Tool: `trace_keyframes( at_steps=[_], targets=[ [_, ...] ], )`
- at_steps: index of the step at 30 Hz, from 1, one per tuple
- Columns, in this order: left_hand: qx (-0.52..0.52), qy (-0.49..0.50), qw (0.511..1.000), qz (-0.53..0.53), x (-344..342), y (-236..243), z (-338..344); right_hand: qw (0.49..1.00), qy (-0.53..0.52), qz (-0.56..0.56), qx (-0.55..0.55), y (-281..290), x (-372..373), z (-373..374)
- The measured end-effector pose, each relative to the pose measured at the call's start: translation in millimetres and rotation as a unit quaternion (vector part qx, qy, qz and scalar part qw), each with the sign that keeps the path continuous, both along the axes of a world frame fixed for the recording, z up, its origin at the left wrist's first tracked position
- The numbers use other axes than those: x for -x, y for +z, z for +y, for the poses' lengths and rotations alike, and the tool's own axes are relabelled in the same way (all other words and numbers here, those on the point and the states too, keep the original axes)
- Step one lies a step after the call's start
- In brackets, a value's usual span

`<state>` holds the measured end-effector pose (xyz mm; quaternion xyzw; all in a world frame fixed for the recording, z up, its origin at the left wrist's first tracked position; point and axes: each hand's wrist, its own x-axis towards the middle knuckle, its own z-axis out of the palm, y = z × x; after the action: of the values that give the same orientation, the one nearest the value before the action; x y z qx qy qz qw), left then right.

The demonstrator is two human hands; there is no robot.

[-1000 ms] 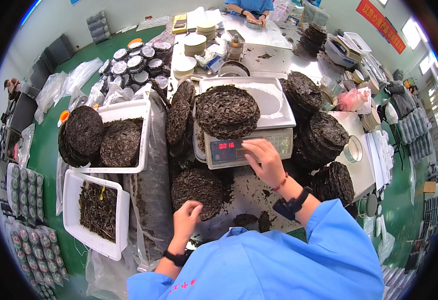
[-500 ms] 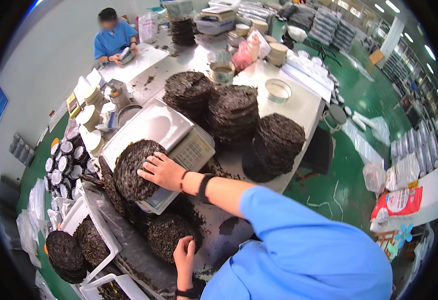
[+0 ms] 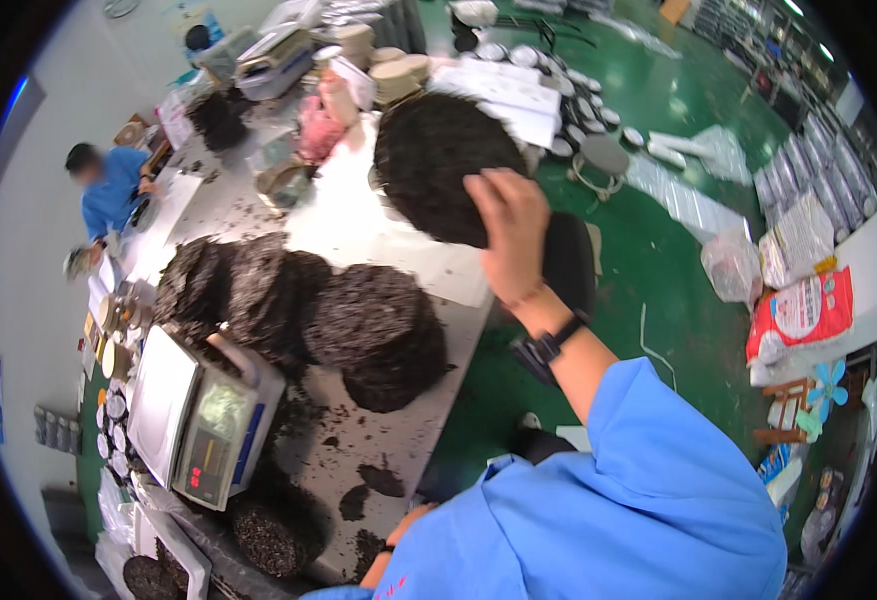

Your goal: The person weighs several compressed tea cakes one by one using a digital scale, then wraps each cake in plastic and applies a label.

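Up at the far right side of the table, my right hand (image 3: 511,225) grips the edge of a dark, round, pressed disc of dried leafy matter (image 3: 434,165), held raised in the air. My left hand (image 3: 414,522) shows only in part at the table's near edge, beside my shirt; its fingers are hidden. Several stacks of the same dark discs (image 3: 371,320) stand on the table between my arms and the weighing scale. The scale (image 3: 166,405) has a bare white pan and a lit red display. Near it lies another dark disc (image 3: 269,540).
White crates (image 3: 195,568) holding dark discs stand at the lower left. Dark crumbs are scattered over the table (image 3: 409,440). A glass ring-shaped container (image 3: 284,185), a pink bag (image 3: 321,130) and stacked pale round tubs (image 3: 396,78) sit farther back. A co-worker in blue (image 3: 114,190) sits at the far left.
My right hand has lifted the disc off the scale and carried it over to the far right. My left hand has drawn back toward my body. The view has turned right.
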<state>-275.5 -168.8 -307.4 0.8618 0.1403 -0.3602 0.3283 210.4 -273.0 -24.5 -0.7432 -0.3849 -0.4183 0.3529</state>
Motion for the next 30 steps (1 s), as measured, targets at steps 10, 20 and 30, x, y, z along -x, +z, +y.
trace_keyframes(
  at_steps=[10,20,30],
  targets=[
    [-0.027,-0.143,0.982,-0.124,-214.9,-16.5,-66.2,0.697,0.255,0.434,0.511,-198.8,-2.2,-148.4],
    [0.269,0.078,0.959,-0.050,-527.5,-2.3,-127.0,0.493,-0.065,0.725,0.476,-277.5,-194.0,-306.4],
    [0.006,0.317,0.947,-0.043,-707.9,-153.4,-113.6,0.624,-0.265,0.711,0.186,-496.1,-401.7,-295.4]
  ],
)
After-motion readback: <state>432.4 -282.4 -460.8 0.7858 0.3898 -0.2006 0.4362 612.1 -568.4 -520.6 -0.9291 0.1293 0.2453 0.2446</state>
